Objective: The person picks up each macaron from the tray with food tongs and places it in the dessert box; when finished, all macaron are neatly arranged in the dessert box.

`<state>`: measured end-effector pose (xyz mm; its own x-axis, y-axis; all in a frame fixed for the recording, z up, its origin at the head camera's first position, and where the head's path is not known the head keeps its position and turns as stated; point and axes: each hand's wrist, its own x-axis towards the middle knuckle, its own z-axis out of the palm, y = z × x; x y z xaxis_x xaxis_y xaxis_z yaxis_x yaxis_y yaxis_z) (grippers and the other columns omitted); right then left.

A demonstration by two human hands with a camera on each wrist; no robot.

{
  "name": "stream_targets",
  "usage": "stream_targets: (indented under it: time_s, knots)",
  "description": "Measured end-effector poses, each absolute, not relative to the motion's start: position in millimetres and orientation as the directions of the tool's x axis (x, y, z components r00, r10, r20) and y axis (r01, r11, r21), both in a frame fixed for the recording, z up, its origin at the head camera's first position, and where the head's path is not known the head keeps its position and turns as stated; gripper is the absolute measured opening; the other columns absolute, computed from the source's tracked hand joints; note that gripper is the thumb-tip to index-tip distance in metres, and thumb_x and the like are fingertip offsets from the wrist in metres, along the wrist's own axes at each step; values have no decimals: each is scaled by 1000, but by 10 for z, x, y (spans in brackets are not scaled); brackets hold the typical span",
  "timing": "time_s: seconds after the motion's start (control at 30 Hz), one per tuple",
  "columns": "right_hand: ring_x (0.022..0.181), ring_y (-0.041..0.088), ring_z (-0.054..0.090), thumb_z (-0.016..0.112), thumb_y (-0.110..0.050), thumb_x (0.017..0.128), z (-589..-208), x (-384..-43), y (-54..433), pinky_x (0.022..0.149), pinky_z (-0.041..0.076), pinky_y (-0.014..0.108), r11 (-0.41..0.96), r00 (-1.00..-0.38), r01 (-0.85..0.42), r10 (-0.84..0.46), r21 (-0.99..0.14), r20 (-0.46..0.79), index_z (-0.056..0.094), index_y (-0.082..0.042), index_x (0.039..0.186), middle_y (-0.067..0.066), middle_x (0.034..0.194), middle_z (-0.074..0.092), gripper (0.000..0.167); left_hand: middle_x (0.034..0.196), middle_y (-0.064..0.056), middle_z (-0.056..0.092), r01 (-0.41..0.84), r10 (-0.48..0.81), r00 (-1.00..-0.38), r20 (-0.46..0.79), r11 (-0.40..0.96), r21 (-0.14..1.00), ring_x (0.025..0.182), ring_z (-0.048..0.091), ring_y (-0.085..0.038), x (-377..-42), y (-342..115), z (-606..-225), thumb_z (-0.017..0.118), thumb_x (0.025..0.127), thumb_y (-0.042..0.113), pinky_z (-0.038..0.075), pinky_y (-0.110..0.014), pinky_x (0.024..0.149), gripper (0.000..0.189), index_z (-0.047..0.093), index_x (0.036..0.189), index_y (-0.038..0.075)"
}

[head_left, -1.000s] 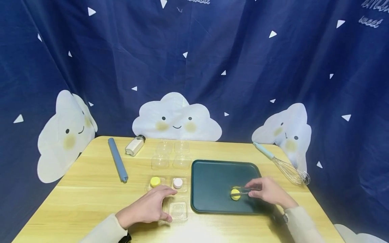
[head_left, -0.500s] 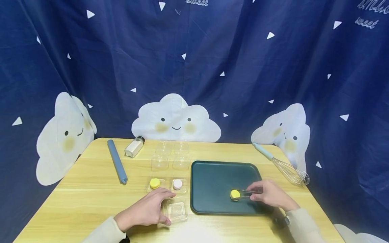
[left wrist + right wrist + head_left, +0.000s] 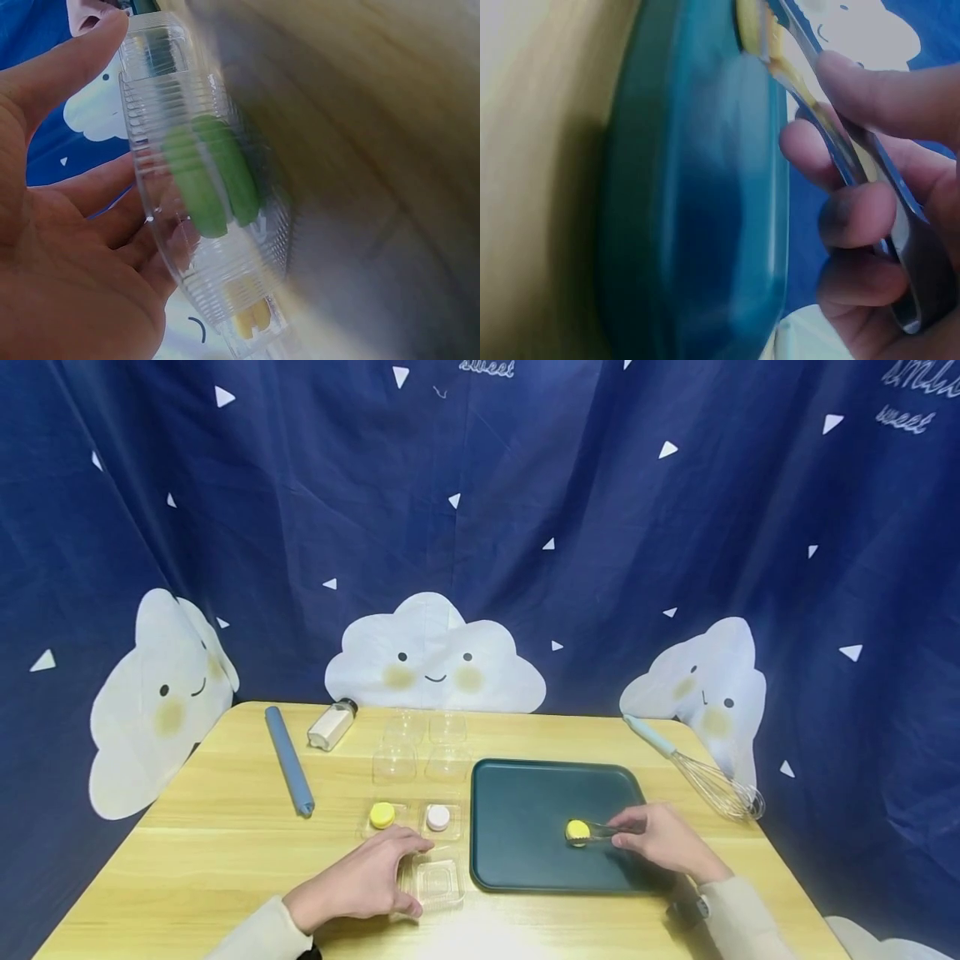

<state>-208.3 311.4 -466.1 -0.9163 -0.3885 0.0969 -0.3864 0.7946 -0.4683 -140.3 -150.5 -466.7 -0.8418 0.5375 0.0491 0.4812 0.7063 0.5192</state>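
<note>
My right hand [image 3: 663, 842] holds metal tongs [image 3: 832, 124], thumb on one arm and fingers on the other. The tong tips close on a yellow macaron [image 3: 577, 832], over the right part of the dark green tray [image 3: 525, 814]. My left hand [image 3: 367, 881] holds the left side of a clear plastic macaron box [image 3: 441, 885], thumb at its front and fingers along its side. A green macaron [image 3: 210, 176] sits in the compartment by my left palm, hidden in the head view. The back compartments hold a yellow macaron [image 3: 382, 815] and a pale pink macaron [image 3: 438, 817].
The box's clear lid half [image 3: 420, 752] lies open behind it. A blue rolling pin [image 3: 289, 762] and a white-filled jar with black cap [image 3: 332, 725] lie at the back left. A whisk [image 3: 697, 770] lies right of the tray, near the table's right edge.
The tongs have pinched the yellow macaron and moved it slightly back and left in the head view. My left hand has stayed at the box.
</note>
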Motion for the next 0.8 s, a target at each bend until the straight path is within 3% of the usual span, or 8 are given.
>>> stream_targets:
  time_s: [0.3, 0.8]
  knots:
    - [87, 12, 73, 84, -25, 81, -4746, -2113, 3052, 80, 60, 29, 826, -949, -315, -278, -468, 148, 80, -23, 94, -7, 91, 79, 14, 131, -1, 65, 477, 537, -842, 45, 705, 524, 122, 59, -22, -1437, -1502, -4685, 92, 67, 39, 52, -47, 106, 76, 66, 131, 9]
    - [86, 13, 74, 84, -22, 80, -4808, -2130, 3021, 78, 60, 27, 824, -950, -310, -248, -474, 189, 81, -23, 92, -6, 91, 79, 13, 131, -1, 65, 486, 548, -835, 49, 693, 533, 122, 59, -22, -1456, -1508, -4687, 92, 67, 39, 53, -47, 106, 76, 66, 132, 9]
